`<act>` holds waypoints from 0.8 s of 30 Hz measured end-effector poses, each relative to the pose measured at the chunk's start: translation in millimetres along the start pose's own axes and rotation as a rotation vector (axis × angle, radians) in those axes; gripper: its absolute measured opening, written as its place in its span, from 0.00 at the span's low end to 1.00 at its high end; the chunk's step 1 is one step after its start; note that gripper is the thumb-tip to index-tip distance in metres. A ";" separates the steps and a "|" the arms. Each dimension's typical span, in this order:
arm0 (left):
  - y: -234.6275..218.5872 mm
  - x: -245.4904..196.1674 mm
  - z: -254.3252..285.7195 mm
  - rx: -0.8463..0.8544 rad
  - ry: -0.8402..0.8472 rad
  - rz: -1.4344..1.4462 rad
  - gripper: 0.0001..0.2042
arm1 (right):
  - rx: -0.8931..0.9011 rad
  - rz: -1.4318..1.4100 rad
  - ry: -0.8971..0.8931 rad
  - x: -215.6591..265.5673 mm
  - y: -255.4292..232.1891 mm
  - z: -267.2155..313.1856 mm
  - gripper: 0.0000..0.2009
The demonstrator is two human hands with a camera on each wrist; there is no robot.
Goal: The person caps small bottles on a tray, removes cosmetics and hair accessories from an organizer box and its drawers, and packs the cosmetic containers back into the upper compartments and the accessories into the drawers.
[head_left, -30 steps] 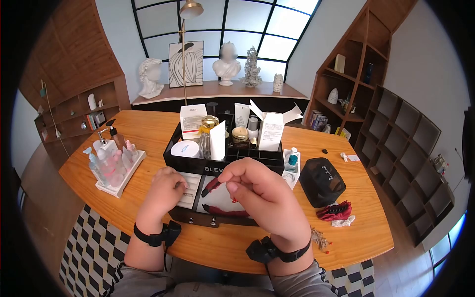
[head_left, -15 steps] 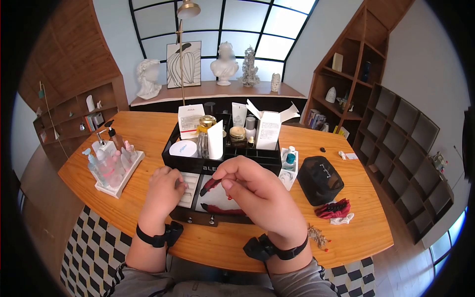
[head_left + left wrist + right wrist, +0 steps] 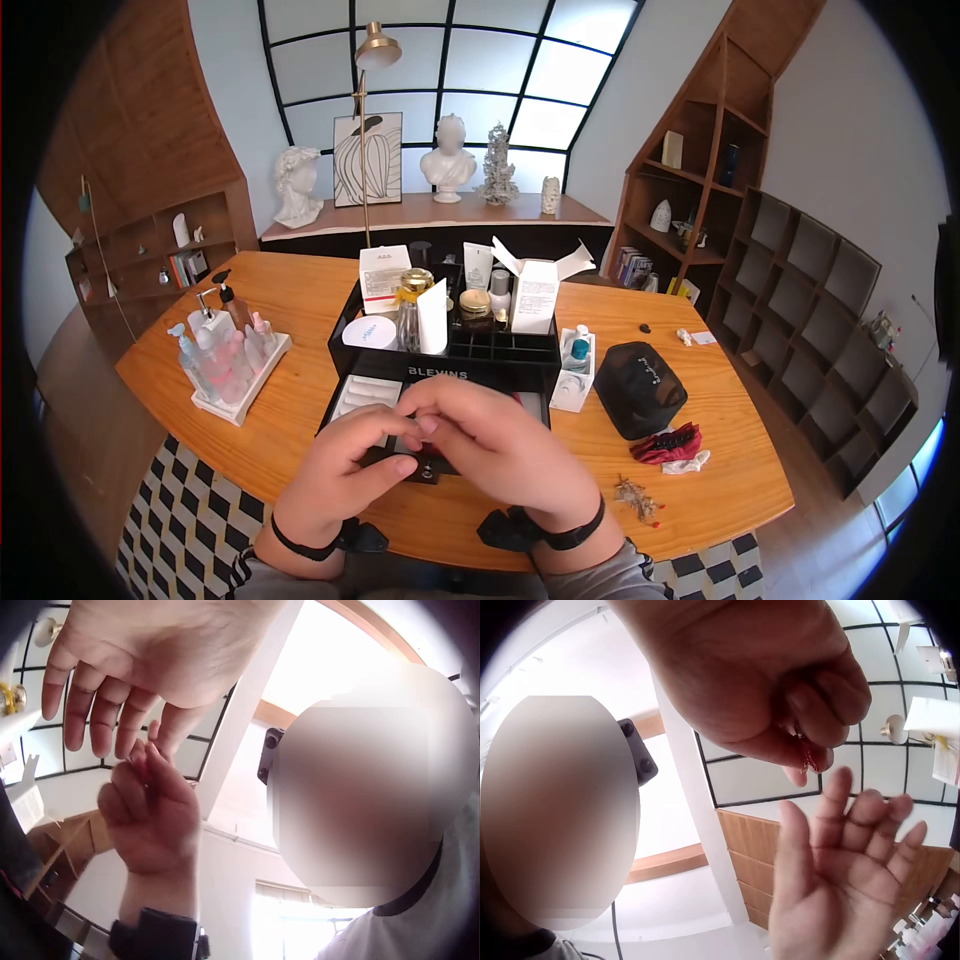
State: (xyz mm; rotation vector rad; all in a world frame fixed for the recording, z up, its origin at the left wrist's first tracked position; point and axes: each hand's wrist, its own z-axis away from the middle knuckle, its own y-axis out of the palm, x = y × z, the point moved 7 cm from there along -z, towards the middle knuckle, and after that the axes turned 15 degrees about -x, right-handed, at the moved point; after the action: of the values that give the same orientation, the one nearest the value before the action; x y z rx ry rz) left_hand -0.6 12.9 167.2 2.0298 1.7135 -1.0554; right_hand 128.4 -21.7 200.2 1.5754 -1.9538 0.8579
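Note:
Over the open drawer, my right hand (image 3: 495,435) pinches a tiny red, shiny piece (image 3: 808,759) between thumb and index finger, as the right wrist view shows. My left hand (image 3: 345,470) is beside it, palm up, its fingers loosely extended towards the right fingertips; whether they touch cannot be told. The drawer has a pale ridged insert (image 3: 370,393) on its left; dark red items in its right part are mostly hidden behind the right hand. Above the drawer stands the black BLEVINS organizer (image 3: 455,366), filled with boxes, jars and tubes.
A white tray (image 3: 262,385) of bottles stands at the left. To the right are a small white box (image 3: 570,392), a black mesh bag (image 3: 640,390), a dark red hair clip (image 3: 668,444) and a dried sprig (image 3: 635,498).
My left hand has left the drawer's left side, turned palm up and come to the right hand's fingertips. My right hand has moved slightly left and down, keeping its pinch. The head view has tilted upward.

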 end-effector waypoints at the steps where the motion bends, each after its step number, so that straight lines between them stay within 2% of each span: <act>1: -0.3 -1.8 1.3 -0.044 -0.007 0.057 0.10 | 0.039 -0.012 -0.056 2.5 6.8 -0.3 0.08; 6: -1.9 -0.9 2.4 -0.162 0.006 0.081 0.08 | -0.005 0.042 -0.198 5.7 13.4 1.1 0.09; 8: -5.5 -6.7 5.6 -0.210 0.116 -0.120 0.07 | 0.004 0.009 -0.168 -1.1 15.0 1.8 0.11; 9: -2.6 -7.3 5.6 -0.208 0.111 -0.122 0.07 | 0.003 0.006 -0.164 1.8 13.6 1.9 0.11; 11: -8.2 -23.6 7.8 -0.432 0.304 -0.295 0.08 | 0.059 0.036 0.001 0.0 13.5 1.3 0.14; 17: -4.5 -28.7 7.2 -0.392 0.404 -0.399 0.10 | 0.045 0.063 -0.020 -8.1 17.9 2.4 0.16; 24: -1.2 -22.2 6.4 -0.349 0.413 -0.417 0.10 | 0.060 0.148 -0.018 -7.8 18.4 0.5 0.18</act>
State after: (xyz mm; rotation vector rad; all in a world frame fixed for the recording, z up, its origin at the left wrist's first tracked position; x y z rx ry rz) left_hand -4.5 -7.1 178.2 1.7908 2.4058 -0.3919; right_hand 112.2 -14.2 191.2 1.4905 -2.0967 0.9728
